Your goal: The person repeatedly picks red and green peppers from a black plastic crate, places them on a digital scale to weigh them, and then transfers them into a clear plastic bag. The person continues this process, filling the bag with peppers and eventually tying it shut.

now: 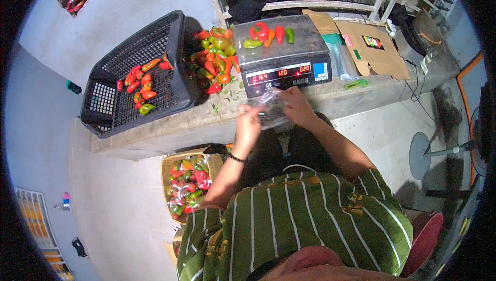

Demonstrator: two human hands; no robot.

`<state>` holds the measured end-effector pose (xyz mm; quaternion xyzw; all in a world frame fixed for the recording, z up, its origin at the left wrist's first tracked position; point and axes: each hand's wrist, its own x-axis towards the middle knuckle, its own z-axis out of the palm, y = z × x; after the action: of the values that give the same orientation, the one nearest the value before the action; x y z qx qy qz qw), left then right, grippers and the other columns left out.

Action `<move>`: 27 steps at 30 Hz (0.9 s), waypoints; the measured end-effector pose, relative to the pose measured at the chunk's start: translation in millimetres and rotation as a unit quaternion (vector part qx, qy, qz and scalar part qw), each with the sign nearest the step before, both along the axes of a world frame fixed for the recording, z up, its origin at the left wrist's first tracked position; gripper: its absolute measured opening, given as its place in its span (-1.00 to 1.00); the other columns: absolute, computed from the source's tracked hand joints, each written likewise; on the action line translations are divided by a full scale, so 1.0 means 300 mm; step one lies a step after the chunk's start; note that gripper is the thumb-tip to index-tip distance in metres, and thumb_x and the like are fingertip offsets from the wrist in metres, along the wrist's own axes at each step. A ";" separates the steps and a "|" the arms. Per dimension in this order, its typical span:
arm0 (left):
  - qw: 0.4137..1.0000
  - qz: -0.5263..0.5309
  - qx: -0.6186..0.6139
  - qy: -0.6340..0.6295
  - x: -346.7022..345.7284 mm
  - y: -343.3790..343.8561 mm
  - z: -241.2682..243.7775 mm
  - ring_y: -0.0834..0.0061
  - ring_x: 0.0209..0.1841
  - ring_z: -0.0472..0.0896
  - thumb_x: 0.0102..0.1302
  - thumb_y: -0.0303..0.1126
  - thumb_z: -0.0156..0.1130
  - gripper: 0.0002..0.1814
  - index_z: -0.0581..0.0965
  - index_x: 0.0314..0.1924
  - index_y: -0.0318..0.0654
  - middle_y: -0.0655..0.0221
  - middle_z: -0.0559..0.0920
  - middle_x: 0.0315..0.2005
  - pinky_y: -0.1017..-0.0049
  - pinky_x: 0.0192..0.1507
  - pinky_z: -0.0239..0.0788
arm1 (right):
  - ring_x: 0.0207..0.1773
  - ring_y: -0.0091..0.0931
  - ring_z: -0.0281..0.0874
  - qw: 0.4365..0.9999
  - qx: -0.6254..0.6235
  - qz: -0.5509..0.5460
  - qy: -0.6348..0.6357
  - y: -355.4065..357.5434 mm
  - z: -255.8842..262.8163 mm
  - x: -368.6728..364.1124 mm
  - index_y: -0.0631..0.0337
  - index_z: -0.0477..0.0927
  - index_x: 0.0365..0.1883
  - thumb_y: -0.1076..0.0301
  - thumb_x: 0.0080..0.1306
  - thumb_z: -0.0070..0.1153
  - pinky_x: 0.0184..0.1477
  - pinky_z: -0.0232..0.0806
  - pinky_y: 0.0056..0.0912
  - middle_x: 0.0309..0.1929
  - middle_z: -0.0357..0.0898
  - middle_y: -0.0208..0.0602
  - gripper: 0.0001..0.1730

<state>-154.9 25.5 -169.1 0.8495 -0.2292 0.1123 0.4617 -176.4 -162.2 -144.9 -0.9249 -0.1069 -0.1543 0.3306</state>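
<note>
A clear plastic bag (274,110) is stretched between my two hands, just in front of the digital scale (248,54). My left hand (248,121) pinches one side of it, its fingers slightly blurred. On the other side, my right hand (297,104) grips the bag near its upper edge. Several small peppers lie on the scale's grey pan, among them a curled red pepper (259,31), a green pepper (290,35) and a yellow-green pepper (252,43). Lit red digits show on the scale's display (279,73).
Left of the scale is a heap of mixed peppers (217,58) beside a black plastic crate (182,67) holding more. Below the concrete ledge (162,133), a cardboard box (164,168) contains bagged peppers. Flattened cardboard (383,60) and a green-handled cutter (356,84) lie rightward.
</note>
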 end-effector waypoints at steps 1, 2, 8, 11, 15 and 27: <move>0.998 0.058 -0.028 -0.010 0.051 0.019 -0.014 0.22 -0.28 0.46 -0.03 -0.70 -0.02 -0.61 0.63 -0.28 -0.14 0.16 0.48 -0.43 0.39 -0.25 0.32 | -0.25 -0.31 0.37 0.999 -0.004 0.017 0.029 0.014 0.020 0.002 0.03 0.51 -0.02 0.55 -0.06 -0.02 -0.12 0.28 -0.33 -0.38 0.31 -0.24 -0.45; 0.994 0.094 0.004 -0.048 0.076 0.050 -0.015 0.20 -0.26 0.47 -0.03 -0.70 -0.02 -0.62 0.63 -0.28 -0.15 0.15 0.48 -0.38 0.37 -0.23 0.33 | -0.22 -0.29 0.36 0.998 -0.008 0.033 0.057 0.022 0.035 0.011 0.02 0.51 -0.02 0.55 -0.08 -0.01 -0.09 0.27 -0.31 -0.37 0.28 -0.23 -0.44; 0.992 0.095 0.081 -0.028 0.060 0.080 0.054 0.13 -0.13 0.52 0.02 -0.60 0.03 -0.58 0.48 -0.05 -0.20 0.21 0.42 -0.01 0.28 -0.14 0.41 | -0.12 -0.28 0.45 0.988 0.030 0.057 0.138 -0.022 0.198 0.336 0.16 0.50 -0.08 0.28 0.04 0.13 -0.11 0.31 -0.23 -0.18 0.49 -0.10 -0.57; 0.993 0.075 0.084 -0.021 0.072 0.064 0.063 0.12 -0.12 0.51 0.07 -0.57 0.02 -0.63 0.48 -0.06 -0.20 0.19 0.43 -0.01 0.29 -0.13 0.40 | -0.01 -0.12 0.44 0.988 0.047 -0.119 0.090 -0.091 0.179 0.601 0.23 0.43 -0.03 -0.10 0.09 0.07 -0.01 0.30 -0.10 -0.07 0.44 0.10 -0.36; 0.994 0.068 0.085 0.000 0.071 0.058 0.098 0.13 -0.11 0.51 0.03 -0.59 0.01 -0.61 0.49 -0.07 -0.19 0.19 0.45 -0.04 0.28 -0.13 0.39 | 0.12 -0.04 0.32 0.951 -0.043 -0.259 0.163 -0.073 0.206 0.771 0.33 0.37 0.04 -0.26 0.08 -0.01 0.13 0.20 -0.08 0.10 0.29 0.19 -0.17; 0.987 0.011 0.161 0.012 0.103 0.057 0.074 0.10 -0.24 0.55 -0.02 -0.60 0.02 -0.60 0.53 -0.12 -0.18 0.11 0.46 -0.05 0.26 -0.19 0.42 | -0.36 -0.43 0.57 0.988 0.077 -0.123 0.054 -0.117 0.118 0.758 0.31 0.47 -0.21 0.15 0.07 0.05 -0.29 0.40 -0.40 -0.38 0.58 -0.17 -0.58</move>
<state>-124.0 42.5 -147.1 0.9167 -0.2293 0.0684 0.3202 51.0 -197.3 -109.4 -0.9099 0.0378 -0.1511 0.3844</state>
